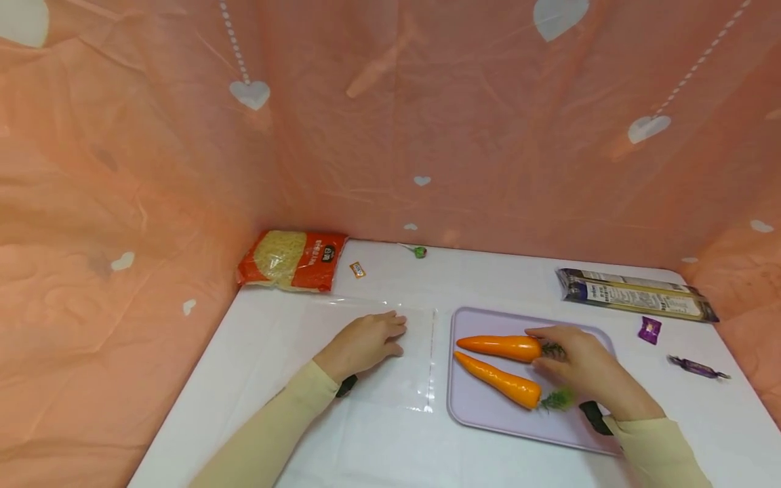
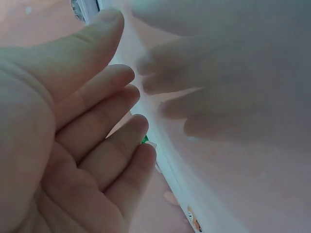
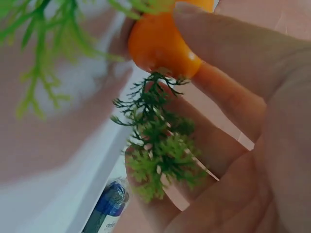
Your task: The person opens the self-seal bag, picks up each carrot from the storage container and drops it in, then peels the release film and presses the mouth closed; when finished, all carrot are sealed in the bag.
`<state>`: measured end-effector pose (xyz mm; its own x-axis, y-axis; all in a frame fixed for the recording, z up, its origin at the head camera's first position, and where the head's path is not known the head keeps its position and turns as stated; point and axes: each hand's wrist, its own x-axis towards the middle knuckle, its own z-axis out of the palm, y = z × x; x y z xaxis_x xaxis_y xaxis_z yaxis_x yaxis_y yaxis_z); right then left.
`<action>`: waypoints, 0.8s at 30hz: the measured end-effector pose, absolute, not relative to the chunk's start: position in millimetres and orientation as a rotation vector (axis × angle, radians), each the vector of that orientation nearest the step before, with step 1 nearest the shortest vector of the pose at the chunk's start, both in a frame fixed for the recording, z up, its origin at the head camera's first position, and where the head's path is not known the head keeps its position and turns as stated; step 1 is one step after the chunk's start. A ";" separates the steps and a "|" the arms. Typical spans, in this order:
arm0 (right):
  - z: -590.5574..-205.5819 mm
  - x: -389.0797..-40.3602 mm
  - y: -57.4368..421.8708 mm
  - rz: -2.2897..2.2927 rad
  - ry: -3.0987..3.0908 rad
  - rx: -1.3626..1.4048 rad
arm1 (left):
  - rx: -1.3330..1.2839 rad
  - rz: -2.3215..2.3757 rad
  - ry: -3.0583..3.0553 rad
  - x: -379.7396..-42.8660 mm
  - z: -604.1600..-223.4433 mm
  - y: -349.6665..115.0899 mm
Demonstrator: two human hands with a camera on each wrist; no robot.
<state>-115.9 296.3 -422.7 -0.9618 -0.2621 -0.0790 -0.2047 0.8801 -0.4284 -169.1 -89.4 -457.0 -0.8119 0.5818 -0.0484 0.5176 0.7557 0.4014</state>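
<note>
Two orange carrots with green leafy tops lie on a pale purple tray. My right hand [image 1: 579, 362] pinches the farther carrot [image 1: 497, 346] at its leafy end; the right wrist view has thumb and fingers about the thick end of the carrot [image 3: 158, 46], its leaves [image 3: 160, 145] hanging before the palm. The nearer carrot [image 1: 500, 381] lies beside it, pointing left. Left of the tray [image 1: 488, 415], my left hand [image 1: 365, 340] is over a clear plastic bag [image 1: 411, 379], fingers loosely bent and holding nothing; whether it touches the bag cannot be told.
A red noodle-like food packet [image 1: 314, 264] sits at the back left, near a small wrapped candy [image 1: 357, 270] and a green lollipop [image 1: 419, 251]. Long dark packages [image 1: 637, 295] lie back right, with purple sweets [image 1: 649, 330] in front. Orange cloth walls enclose the white table.
</note>
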 end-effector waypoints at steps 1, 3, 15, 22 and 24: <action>-423.4 -116.1 296.4 -0.644 2.916 -0.366 | 0.869 0.557 2.786 -168.7 -457.4 -88.9; -424.2 -116.1 296.6 -0.650 2.911 -0.356 | 0.857 0.553 2.793 -167.6 -458.2 -87.7; -424.7 -115.3 299.2 -0.657 2.918 -0.294 | 0.844 0.626 2.835 -166.4 -458.6 -83.6; -411.2 -120.5 295.3 -0.671 2.963 -0.314 | 0.906 0.598 2.856 -166.3 -456.7 -85.4; -406.5 -123.3 290.7 -0.694 2.958 -0.310 | 0.911 0.608 2.862 -166.3 -457.1 -85.7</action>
